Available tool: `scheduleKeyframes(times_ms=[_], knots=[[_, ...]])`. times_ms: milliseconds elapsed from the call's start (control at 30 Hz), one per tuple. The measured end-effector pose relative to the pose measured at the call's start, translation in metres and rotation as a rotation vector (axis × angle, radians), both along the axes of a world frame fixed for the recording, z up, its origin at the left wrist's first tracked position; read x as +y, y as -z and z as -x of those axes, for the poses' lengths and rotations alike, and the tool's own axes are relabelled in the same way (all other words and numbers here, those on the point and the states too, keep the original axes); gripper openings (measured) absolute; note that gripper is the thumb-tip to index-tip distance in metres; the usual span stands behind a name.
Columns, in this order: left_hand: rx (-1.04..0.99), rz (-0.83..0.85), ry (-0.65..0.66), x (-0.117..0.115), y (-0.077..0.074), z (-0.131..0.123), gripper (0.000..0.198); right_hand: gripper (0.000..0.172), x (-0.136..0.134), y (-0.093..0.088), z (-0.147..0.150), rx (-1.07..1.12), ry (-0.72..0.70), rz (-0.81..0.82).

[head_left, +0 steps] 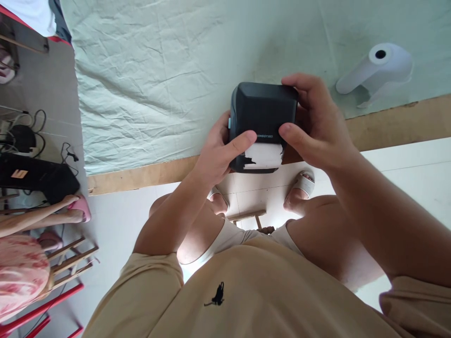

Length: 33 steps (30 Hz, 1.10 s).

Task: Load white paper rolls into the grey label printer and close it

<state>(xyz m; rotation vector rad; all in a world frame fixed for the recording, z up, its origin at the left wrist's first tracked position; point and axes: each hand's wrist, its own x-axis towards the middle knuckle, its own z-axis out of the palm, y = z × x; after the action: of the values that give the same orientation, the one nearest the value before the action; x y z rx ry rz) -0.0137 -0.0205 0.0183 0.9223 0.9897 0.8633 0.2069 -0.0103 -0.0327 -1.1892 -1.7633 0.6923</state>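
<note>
A small black device [266, 110] with rounded edges is held up over the table's front edge. White paper [264, 156] with a black mark shows at its lower side. My left hand [220, 152] grips the left side, its thumb on the front beside the paper and its fingers behind. My right hand [313, 122] clasps the right side, thumb near the lower right of the black face and a fingertip at the top right corner. A light blue tab shows at the device's left side.
A white paper roll [382, 65], partly unwound, lies on the pale green cloth [151, 84] at the right. The wooden table edge [141, 180] runs below. At far left are a black box [31, 176], cables, a wooden stool [72, 263] and another person's leg in a pink slipper.
</note>
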Motion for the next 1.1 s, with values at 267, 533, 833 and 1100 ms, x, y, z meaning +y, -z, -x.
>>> scheduleKeyframes(times_ms=[267,533,833,1100], knots=[[-0.034,0.064,-0.004,0.001,-0.001,-0.002,0.026,0.07,0.004,-0.006,-0.005,0.087,-0.075,0.061],[-0.035,0.147,-0.046,0.002,-0.016,-0.006,0.009,0.07,0.0,-0.02,-0.001,0.086,-0.022,0.177],[-0.065,0.178,-0.068,0.002,-0.016,-0.007,0.006,0.072,0.001,-0.019,-0.002,0.036,-0.012,0.185],[-0.087,0.238,-0.1,0.002,-0.018,-0.008,0.006,0.069,0.001,-0.023,0.0,0.022,-0.036,0.174]])
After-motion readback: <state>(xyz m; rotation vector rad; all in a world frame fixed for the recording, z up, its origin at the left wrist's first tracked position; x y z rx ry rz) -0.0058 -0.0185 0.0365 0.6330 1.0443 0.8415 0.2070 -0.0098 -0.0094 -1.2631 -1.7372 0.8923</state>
